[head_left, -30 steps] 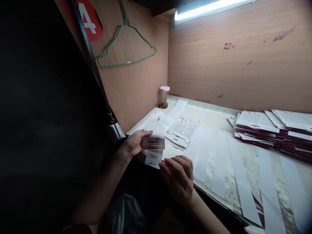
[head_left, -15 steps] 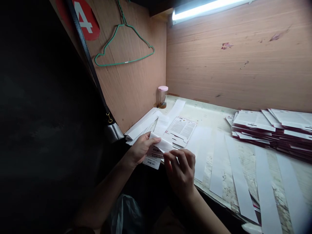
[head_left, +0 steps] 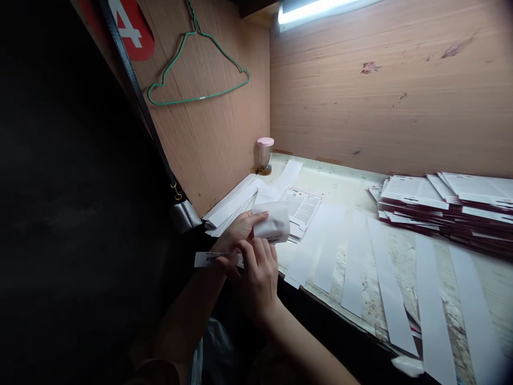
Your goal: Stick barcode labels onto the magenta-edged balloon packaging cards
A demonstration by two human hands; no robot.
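Note:
My left hand [head_left: 239,229] is closed on a strip of white barcode labels [head_left: 271,220], with the thumb on top of it. The strip curls over on the right side of that hand. Its printed end [head_left: 206,260] sticks out to the left, over my left wrist. My right hand [head_left: 258,272] is in front of the left one, with its thumb and fingers closed on the strip near that printed end. Its fingers partly hide the middle of the strip. Just beyond the hands, a printed card [head_left: 306,206] lies on the table.
Several white paper strips [head_left: 355,283] lie across the table [head_left: 340,182], and more are piled [head_left: 232,206] by the left wall. Stacks of printed cards [head_left: 417,192] stand at right. A pink-lidded jar [head_left: 264,158] is in the corner. A silver bag [head_left: 185,215] and green hanger [head_left: 200,98] hang left.
My right hand has moved left and now crosses in front of my left wrist. The label strip's printed end has swung from below the left hand out to the left.

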